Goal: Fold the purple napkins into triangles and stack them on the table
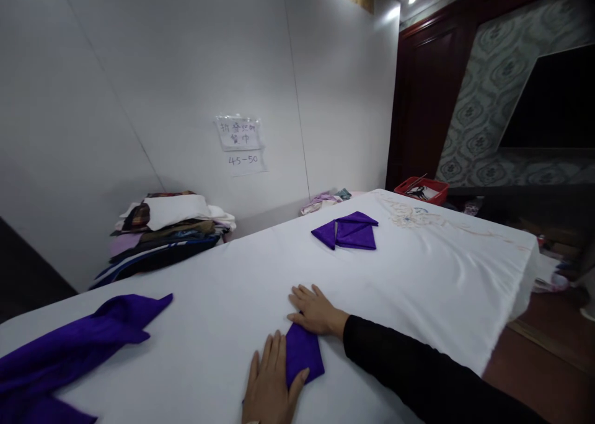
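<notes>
On the table (199, 349), near side: folded purple packet (304, 357) lying flat, partly beneath the 2 hands.
White cover (409, 287): smooth-looking, rumpled into soft folds at right; possible skid of the packet if pushed sideways rather than straight down.
Top corner: partly hidden; possible crooked crease if pressed with the layers out of line.
Layers: likely to loosen if let go before creased firmly.
Left hand (270, 380): palm down over the left part, fingers extended, thumb resting on purple; nothing gripped.
Right hand (316, 312): laid flat across the top corner, fingers splayed onto white; nothing gripped.
Packet: deep purple, straight right and lower edges, blunt corner at lower right, left end covered from view.
Second folded purple piece (356, 235): farther off, angular, in 2 visible parts.
Loose purple cloth (88, 343): at left, well apart, crumpled.
</notes>
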The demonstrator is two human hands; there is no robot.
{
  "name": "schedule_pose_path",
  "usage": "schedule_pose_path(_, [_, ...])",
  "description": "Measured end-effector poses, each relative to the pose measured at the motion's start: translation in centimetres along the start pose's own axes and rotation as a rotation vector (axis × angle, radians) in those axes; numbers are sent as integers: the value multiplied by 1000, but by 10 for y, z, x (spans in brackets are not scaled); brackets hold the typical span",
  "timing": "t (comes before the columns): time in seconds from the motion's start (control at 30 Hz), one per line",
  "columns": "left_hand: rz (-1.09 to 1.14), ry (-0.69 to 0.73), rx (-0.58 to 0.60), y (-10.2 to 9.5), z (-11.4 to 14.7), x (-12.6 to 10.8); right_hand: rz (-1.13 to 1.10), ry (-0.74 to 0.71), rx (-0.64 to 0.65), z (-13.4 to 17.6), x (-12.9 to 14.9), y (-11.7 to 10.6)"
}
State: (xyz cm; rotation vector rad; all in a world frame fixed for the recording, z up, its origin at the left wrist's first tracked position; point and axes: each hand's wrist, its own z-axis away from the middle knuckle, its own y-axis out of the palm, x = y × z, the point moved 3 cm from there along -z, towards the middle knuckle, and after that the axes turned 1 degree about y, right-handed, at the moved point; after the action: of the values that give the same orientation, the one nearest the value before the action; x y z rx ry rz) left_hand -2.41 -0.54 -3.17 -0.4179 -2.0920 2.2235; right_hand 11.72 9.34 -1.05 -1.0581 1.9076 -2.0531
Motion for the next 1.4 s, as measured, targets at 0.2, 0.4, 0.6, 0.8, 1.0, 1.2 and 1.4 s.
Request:
schedule_pose_path(0.2, [0,-6,-4,1,1,-1,57,104,-7,-11,-19,3])
schedule_pose_path(0.4, [3,-14,-19,-6,5,-7,98,170,-28,-21,-37,-4])
schedule_pose_path(0.6, [41,-11,-22,-14,11,-15,34,217,-74,-11,-56,-24])
schedule_pose_path(0.8, [68,-8,-18,-13,12,-16,-82,-229,-54,25,-38,-19])
schedule_pose_path(1.0, [121,13,-8,-16,14,-12,-86,-338,84,31,-34,-2])
schedule_pose_path(1.2, [216,122,-134,-16,29,1,-105,-363,124,31,-42,-3])
schedule_pose_path(1.4, [247,64,-205,-14,27,10,-108,-372,171,34,-42,-6])
